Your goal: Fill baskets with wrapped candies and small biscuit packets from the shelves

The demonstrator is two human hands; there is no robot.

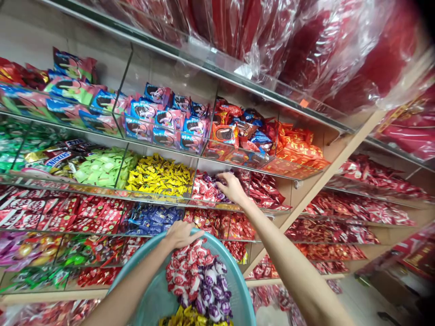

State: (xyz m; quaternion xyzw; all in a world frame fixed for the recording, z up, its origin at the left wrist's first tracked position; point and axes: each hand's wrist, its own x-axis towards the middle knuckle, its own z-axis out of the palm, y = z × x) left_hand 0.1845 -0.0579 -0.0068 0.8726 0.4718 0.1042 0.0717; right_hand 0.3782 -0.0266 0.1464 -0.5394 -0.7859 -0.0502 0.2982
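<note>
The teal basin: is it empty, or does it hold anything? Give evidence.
The teal basin is not empty: red-and-white sweets, purple sweets and yellow sweets lie inside.

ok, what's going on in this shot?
A person is at candy shelves with both hands busy. The left hand is on the rim of a teal basin. The right hand is among red-and-white and purple shelf candies; whether it holds any is hard to tell. The basin already has red-and-white candies, purple-and-white candies and yellow candies in it.
</note>
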